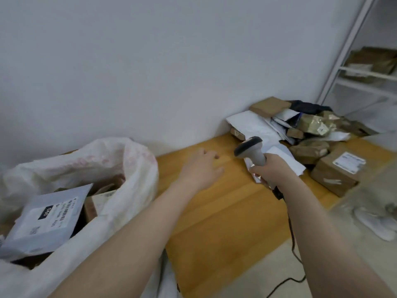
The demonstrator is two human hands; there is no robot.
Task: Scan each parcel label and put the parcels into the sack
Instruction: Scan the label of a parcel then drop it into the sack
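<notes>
A white woven sack [129,168] stands open at the left; a grey mailer with a printed label [45,218] and brown boxes lie inside it. My left hand [202,168] hovers over the wooden table [214,222] with fingers spread, holding nothing. My right hand [272,171] grips the handle of a grey barcode scanner [250,147], its head pointing left. A pile of parcels [300,125] lies at the far right of the table: white mailers, brown boxes, taped packets. A brown box with a white label [337,171] sits nearest, and a white mailer [285,158] lies just behind my right hand.
A white wall runs behind the table. A metal shelf rack [365,72] with more parcels stands at the far right. The scanner's black cable [294,244] hangs off the table's near edge. Something white and blurred [378,222] lies on the floor at right.
</notes>
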